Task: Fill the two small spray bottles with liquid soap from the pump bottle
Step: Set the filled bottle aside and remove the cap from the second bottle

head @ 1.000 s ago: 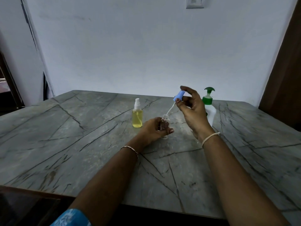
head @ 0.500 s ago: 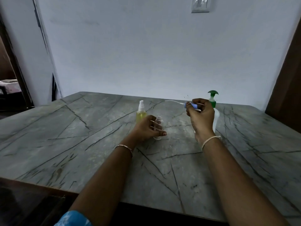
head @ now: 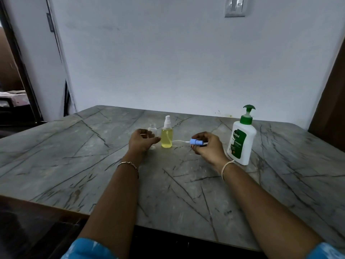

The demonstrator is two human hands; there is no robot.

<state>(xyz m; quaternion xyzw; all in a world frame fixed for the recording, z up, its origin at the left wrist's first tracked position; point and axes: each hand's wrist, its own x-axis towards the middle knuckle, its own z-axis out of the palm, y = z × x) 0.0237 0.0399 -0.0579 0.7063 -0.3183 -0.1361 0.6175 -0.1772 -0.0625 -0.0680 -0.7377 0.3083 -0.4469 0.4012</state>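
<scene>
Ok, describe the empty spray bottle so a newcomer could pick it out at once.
On the grey marble table, look left of the white pump bottle to two small bottles. The empty bottle is the left one, partly behind the left hand: clear and capless, while the yellow bottle beside it wears a white sprayer.

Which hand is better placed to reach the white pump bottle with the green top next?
Right, probably. The right hand is nearer the white pump bottle, but it pinches the blue spray cap, which it must put down first. The left hand is at the small clear bottle, farther away.
</scene>
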